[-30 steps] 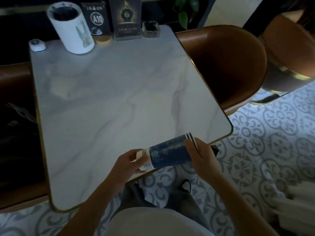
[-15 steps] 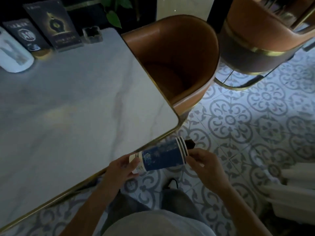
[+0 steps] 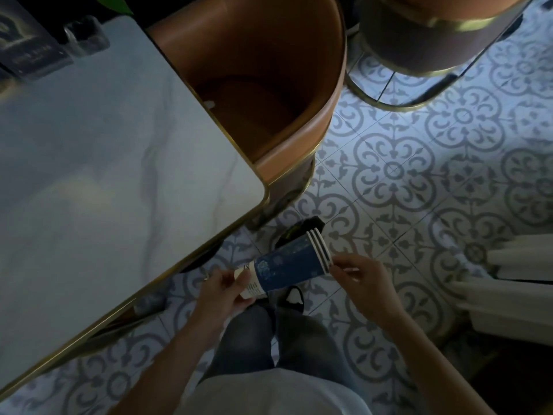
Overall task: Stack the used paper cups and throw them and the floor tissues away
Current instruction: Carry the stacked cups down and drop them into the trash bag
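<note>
Between the two hands, over the floor just off the bench corner, lies a nested stack of paper cups (image 3: pixel 287 266), held sideways with its mouths up to the right. The left hand (image 3: pixel 223 290) is curled around the narrow white base end, where small print shows, thumb over the top. The right hand (image 3: pixel 357 278) pinches the rolled white rims, three showing as close parallel rings, with its fingertips (image 3: pixel 335 263). The cup wall is smooth dark blue card with a pale floral print. Below hang grey trouser legs (image 3: pixel 254 342) and a dark shoe (image 3: pixel 293 296). The floor (image 3: pixel 419 181) is pale tile with grey ornamental rosettes. The bench (image 3: pixel 104 175), to the left, has a marbled light top with a rounded corner and brass edging. Beyond it stands a curved tan leather chair (image 3: pixel 269 70) with gold trim.
</note>
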A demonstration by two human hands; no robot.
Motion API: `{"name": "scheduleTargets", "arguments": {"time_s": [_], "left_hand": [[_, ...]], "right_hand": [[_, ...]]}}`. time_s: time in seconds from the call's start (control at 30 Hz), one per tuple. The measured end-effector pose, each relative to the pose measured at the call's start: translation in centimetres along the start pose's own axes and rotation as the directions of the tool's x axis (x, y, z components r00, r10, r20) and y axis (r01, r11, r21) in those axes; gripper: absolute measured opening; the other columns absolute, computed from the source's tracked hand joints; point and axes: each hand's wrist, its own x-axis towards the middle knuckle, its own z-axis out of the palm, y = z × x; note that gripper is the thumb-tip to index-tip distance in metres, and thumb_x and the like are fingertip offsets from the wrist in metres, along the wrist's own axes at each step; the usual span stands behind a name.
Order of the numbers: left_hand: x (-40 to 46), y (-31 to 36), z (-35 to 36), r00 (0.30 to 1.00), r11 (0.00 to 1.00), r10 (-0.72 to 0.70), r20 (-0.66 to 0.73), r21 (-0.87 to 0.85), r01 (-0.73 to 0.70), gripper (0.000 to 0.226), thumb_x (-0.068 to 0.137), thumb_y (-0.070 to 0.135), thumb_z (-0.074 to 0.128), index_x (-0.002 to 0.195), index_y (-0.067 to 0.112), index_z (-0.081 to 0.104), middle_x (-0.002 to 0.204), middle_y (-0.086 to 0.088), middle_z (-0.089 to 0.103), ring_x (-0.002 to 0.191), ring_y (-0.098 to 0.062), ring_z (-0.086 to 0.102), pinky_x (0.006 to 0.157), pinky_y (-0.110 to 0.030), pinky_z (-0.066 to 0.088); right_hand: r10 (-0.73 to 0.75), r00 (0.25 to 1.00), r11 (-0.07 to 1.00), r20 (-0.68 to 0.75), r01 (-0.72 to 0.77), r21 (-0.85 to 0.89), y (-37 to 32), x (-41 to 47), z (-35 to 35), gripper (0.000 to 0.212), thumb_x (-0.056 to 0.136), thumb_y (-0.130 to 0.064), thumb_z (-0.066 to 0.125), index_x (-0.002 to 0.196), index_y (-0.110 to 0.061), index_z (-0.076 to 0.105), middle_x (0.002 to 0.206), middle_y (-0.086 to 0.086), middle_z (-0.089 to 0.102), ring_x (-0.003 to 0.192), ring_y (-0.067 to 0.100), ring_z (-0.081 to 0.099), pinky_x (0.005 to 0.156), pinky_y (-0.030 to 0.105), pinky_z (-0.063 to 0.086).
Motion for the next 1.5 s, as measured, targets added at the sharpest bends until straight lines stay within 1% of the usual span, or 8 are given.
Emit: {"name": "scheduleTargets", "arguments": {"time_s": [0.4, 0.57, 0.8, 0.9, 1.03, 1.27, 1.37, 1.5], "left_hand": [[6.4, -2.1, 1.5, 0.993, 0.993, -0.117, 0.028, -0.033, 0.118, 0.014, 0.091, 0.005, 0.068, 0.095, -0.001, 0.056, 0.106, -0.026, 0.065, 0.099, -0.034, 0.068, 0.055, -0.021, 0.059], [10.2, -3.5, 0.9, 0.983, 0.994, -0.102, 0.153, -0.031, 0.108, 0.036, 0.085, 0.021, 0.074, 0.105, -0.002, 0.055, 0.11, -0.022, 0.063, 0.106, -0.036, 0.068, 0.08, -0.044, 0.061], [13.5, -4.0, 2.0, 0.957, 0.982, -0.14, 0.254, -0.088, 0.167, 0.043, 0.086, 0.033, 0.071, 0.109, -0.001, 0.058, 0.119, -0.023, 0.063, 0.107, -0.03, 0.068, 0.078, -0.034, 0.06], [14.8, -3.9, 3.2, 0.961, 0.979, -0.162, 0.225, -0.085, 0.185, 0.059, 0.071, 0.045, 0.078, 0.109, 0.004, 0.058, 0.117, -0.017, 0.065, 0.107, -0.029, 0.069, 0.079, -0.033, 0.06], [17.3, -4.2, 5.2, 0.965, 0.968, -0.231, 0.127, -0.07, 0.241, 0.032, 0.088, 0.03, 0.072, 0.107, 0.009, 0.057, 0.116, -0.016, 0.066, 0.104, -0.027, 0.071, 0.072, -0.029, 0.061], [21.2, -5.5, 10.7, 0.998, 0.98, -0.032, -0.045, 0.196, 0.04, 0.023, 0.09, 0.028, 0.067, 0.074, 0.042, 0.06, 0.084, 0.01, 0.061, 0.093, -0.022, 0.067, 0.082, -0.043, 0.055], [22.5, -6.0, 13.1, 1.0, 0.994, -0.013, 0.012, 0.106, 0.012, 0.013, 0.095, 0.03, 0.061, 0.096, 0.041, 0.067, 0.109, 0.01, 0.068, 0.104, -0.011, 0.066, 0.088, -0.037, 0.057], [25.0, -7.3, 15.6, 0.995, 0.998, -0.019, 0.094, 0.064, 0.014, 0.017, 0.097, 0.031, 0.055, 0.107, 0.033, 0.069, 0.106, 0.007, 0.073, 0.096, -0.001, 0.07, 0.071, -0.022, 0.06]], "right_hand": [[0.101, 0.995, 0.991, 0.025, -0.098, -0.092, -0.4, 1.2, 1.0, 0.022, 0.087, -0.023, 0.063, 0.099, -0.041, 0.058, 0.089, -0.028, 0.057, 0.09, -0.012, 0.059, 0.075, -0.001, 0.042], [0.242, 0.965, 0.969, -0.101, -0.235, 0.081, -1.2, 3.1, 2.3, 0.024, 0.091, -0.028, 0.059, 0.088, -0.051, 0.056, 0.093, -0.018, 0.063, 0.079, -0.009, 0.063, 0.061, 0.004, 0.047], [0.516, 0.852, 0.817, -0.082, -0.461, 0.347, 1.0, 6.3, 3.6, 0.023, 0.088, -0.017, 0.065, 0.101, -0.035, 0.059, 0.098, -0.004, 0.069, 0.077, 0.006, 0.071, 0.059, 0.017, 0.056], [0.569, 0.821, 0.766, -0.04, -0.513, 0.386, 2.8, 7.8, 3.8, 0.025, 0.088, -0.014, 0.064, 0.105, -0.031, 0.059, 0.099, -0.002, 0.071, 0.078, 0.009, 0.072, 0.061, 0.021, 0.058], [0.609, 0.793, 0.73, 0.01, -0.566, 0.383, 5.8, 9.6, 4.5, 0.027, 0.087, -0.012, 0.064, 0.11, -0.026, 0.059, 0.103, -0.002, 0.069, 0.085, 0.012, 0.07, 0.068, 0.026, 0.06], [0.624, 0.781, 0.723, 0.035, -0.593, 0.355, 13.1, 13.5, 6.3, 0.026, 0.086, -0.012, 0.065, 0.108, -0.025, 0.062, 0.097, -0.006, 0.069, 0.084, 0.008, 0.069, 0.072, 0.027, 0.059], [0.609, 0.793, 0.74, 0.027, -0.58, 0.342, 16.3, 15.3, 7.9, 0.026, 0.086, -0.011, 0.064, 0.102, -0.032, 0.06, 0.094, -0.007, 0.068, 0.081, 0.007, 0.068, 0.065, 0.022, 0.058], [0.588, 0.809, 0.775, -0.005, -0.561, 0.292, 20.3, 17.9, 10.3, 0.028, 0.086, -0.011, 0.064, 0.1, -0.033, 0.056, 0.09, -0.01, 0.065, 0.077, 0.005, 0.066, 0.058, 0.017, 0.054]]}}
